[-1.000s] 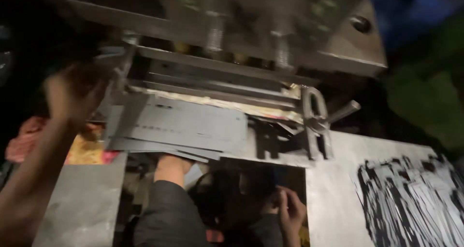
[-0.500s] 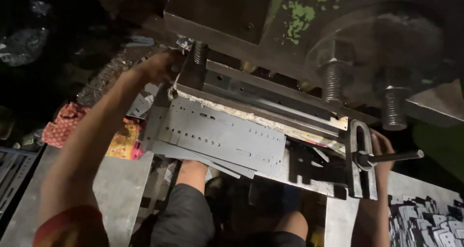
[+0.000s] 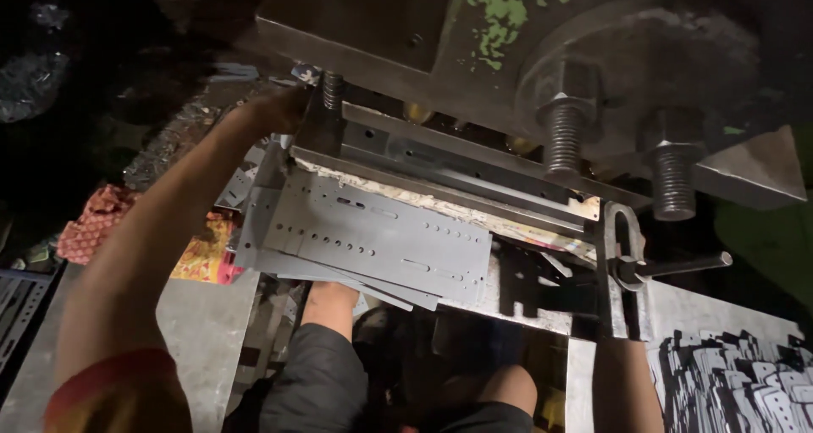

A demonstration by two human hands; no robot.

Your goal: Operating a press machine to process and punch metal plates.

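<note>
Under the press head, punched strip [image 3: 373, 242] lies on the die, my left hand [image 3: 275, 111] at its far-left end, grip hidden. Right hand [image 3: 631, 247] behind clamp [image 3: 622, 268], can't tell. Stacked blanks [image 3: 737, 382] right.

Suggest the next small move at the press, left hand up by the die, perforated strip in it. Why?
Probably draw the left hand back out along the perforated strip before anything cycles. It reaches to the strip's far end, beside the threaded post under the press head. The right hand is hidden behind the clamp bracket.
</note>
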